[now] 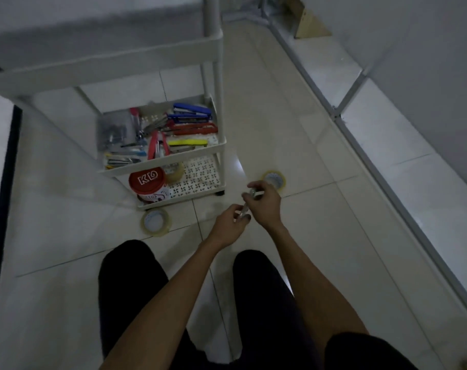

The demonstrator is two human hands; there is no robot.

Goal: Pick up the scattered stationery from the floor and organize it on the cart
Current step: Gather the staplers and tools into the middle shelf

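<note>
Both hands meet low over the floor, just in front of the cart (221, 145). The left hand (228, 222) pinches one end of a small thing (245, 209). The right hand (263, 202) has its fingers curled round the other end. The small thing is too blurry to name; it looks thin and a bit shiny. It is up in the hands, not on the cart yet.

The left tape roll (155, 222) lies on the floor just beside the cart's bottom shelf (200, 177). The right tape roll (276, 177) lies on the floor right behind the right hand.

The small thing is held only by fingertips, so I think it could slip and drop. The bottom shelf has little holes, so a tiny thing might fall through. A moving hand could also bump the right tape roll and make it roll away.
</note>
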